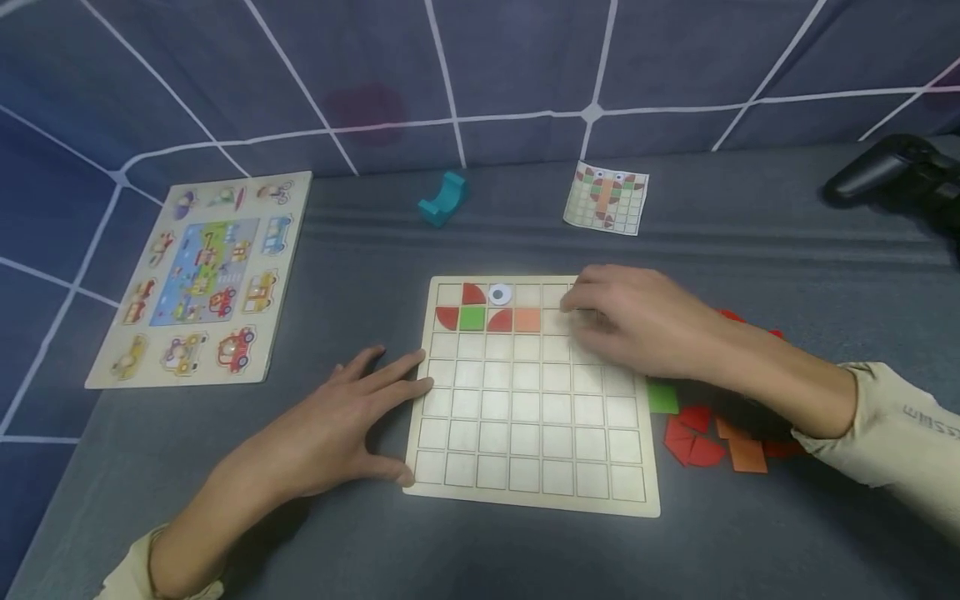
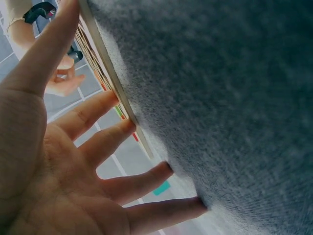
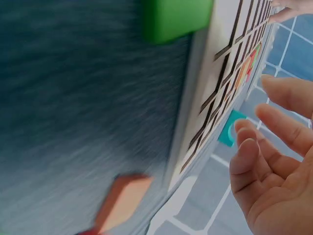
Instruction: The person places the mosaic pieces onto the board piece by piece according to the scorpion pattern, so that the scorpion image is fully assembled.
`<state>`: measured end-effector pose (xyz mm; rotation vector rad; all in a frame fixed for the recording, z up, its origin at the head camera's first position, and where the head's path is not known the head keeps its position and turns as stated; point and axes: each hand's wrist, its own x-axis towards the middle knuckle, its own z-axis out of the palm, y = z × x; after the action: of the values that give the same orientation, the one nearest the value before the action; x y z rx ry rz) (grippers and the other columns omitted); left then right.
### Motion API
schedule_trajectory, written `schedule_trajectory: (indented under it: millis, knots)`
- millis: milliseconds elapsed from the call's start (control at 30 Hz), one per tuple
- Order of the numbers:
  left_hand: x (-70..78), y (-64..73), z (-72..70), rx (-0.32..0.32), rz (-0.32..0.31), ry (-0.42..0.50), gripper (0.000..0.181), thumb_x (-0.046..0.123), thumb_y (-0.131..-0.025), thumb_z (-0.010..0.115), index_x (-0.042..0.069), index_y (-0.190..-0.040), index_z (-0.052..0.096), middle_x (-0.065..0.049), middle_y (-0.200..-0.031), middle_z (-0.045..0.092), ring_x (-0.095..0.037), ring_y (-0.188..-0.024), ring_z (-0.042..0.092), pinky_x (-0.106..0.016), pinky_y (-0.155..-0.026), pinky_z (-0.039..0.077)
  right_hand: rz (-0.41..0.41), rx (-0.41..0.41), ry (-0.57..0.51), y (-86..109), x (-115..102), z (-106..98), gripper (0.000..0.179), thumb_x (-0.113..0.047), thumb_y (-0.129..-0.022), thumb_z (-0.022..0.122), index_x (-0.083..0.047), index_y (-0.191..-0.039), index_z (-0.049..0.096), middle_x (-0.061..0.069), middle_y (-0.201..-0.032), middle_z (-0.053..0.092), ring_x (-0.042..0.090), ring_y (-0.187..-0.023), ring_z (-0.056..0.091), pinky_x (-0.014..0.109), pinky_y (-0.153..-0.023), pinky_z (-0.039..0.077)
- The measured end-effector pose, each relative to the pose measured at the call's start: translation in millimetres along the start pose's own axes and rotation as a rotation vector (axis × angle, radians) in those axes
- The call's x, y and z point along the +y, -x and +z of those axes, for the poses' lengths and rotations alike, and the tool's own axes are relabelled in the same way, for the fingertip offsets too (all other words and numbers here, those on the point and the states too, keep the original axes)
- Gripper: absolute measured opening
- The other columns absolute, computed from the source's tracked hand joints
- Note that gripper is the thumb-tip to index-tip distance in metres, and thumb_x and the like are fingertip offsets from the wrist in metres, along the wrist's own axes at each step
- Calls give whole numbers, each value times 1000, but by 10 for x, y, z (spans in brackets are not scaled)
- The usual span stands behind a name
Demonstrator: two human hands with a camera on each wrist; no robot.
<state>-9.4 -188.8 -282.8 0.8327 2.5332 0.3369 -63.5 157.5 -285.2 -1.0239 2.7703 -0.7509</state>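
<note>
A pale wooden grid board [image 1: 495, 417] lies flat before me. My left hand [image 1: 330, 429] has its fingers spread, with two fingertips and the thumb at the board's left edge. Over the upper right squares is my right hand [image 1: 637, 321], its fingers loosely bent; the right wrist view shows nothing between those fingers [image 3: 286, 129]. In the top two rows at the left are several pieces: red quarter-circles [image 1: 500, 320], a green square [image 1: 472, 318], an orange square [image 1: 527, 319] and a round eye piece [image 1: 499, 294]. The right hand hides some squares.
Loose red pieces [image 1: 705, 452], orange pieces [image 1: 748, 456] and a green piece [image 1: 663, 397] lie right of the board, partly under the right forearm. Behind are a patterned card [image 1: 606, 197] and a teal block [image 1: 444, 198]. A vehicle puzzle [image 1: 282, 271] lies left, a black controller [image 1: 892, 179] far right.
</note>
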Motion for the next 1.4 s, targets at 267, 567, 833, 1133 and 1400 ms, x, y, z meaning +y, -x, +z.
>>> schedule_trajectory:
  millis: [267,567,833,1133,1400]
  knots:
    - [12,1,-1,0,-8,-2,93,55,-65,86,19,-144,53,-1,-159,32,-47,-142,24,-76,-98,28,167,28,63,406,180,-196,28,-10,-81,80,-12,-109,73,-1,-101,63,10,-72,52,33,-63,44]
    - [6,5,-3,-7,-16,12,94,54,-65,87,20,-145,52,-1,-160,30,-48,-142,23,-76,-99,27,339,32,117,831,484,-295,36,-13,-79,84,-15,-113,73,3,-111,61,16,-81,55,37,-64,43]
    - [1,6,7,-4,-12,7,93,54,-65,86,20,-145,52,0,-160,30,-48,-142,23,-77,-98,26,301,11,183,984,623,-285,42,-11,-76,85,-10,-115,71,-2,-98,63,13,-73,50,32,-61,40]
    - [4,1,10,-7,-14,8,94,54,-65,86,20,-145,52,0,-160,29,-48,-142,23,-77,-98,27,225,31,186,982,648,-244,41,-7,-75,84,-15,-113,72,-7,-97,62,8,-73,49,31,-60,42]
    - [5,4,9,-5,-15,4,93,54,-65,86,20,-145,52,0,-160,29,-48,-142,23,-76,-98,27,251,-14,166,960,676,-184,33,-2,-79,79,-10,-111,73,-9,-85,56,5,-64,45,26,-54,37]
